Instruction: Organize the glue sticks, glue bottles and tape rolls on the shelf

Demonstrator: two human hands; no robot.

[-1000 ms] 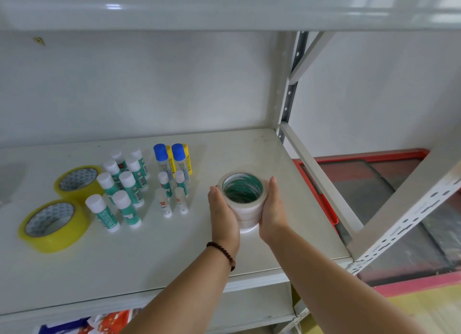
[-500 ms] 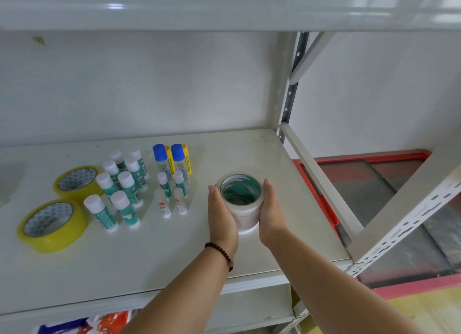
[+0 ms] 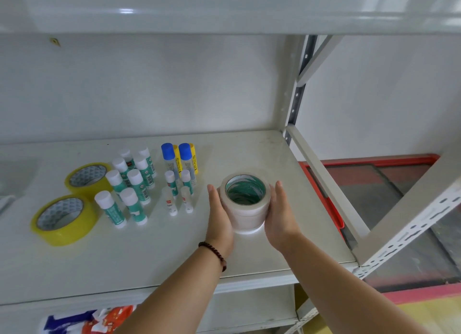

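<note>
Head view, stack of white tape rolls w/ green cores (image 3: 245,204) on grey metal shelf (image 3: 287,246) (right of centre), left hand (image 3: 219,221) & right hand (image 3: 280,216) pressed flat vs. its sides, fingers straight, white-capped green glue sticks (image 3: 129,184) & two yellow tape rolls (image 3: 74,201) well to the left.

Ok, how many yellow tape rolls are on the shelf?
2, both at the shelf's left: one yellow tape roll near the front, the other just behind it. None seem hidden.

Two yellow tape rolls (image 3: 86,177), one white tape stack (image 3: 245,204) (layers unclear), two blue-capped glue bottles (image 3: 168,159).
</note>
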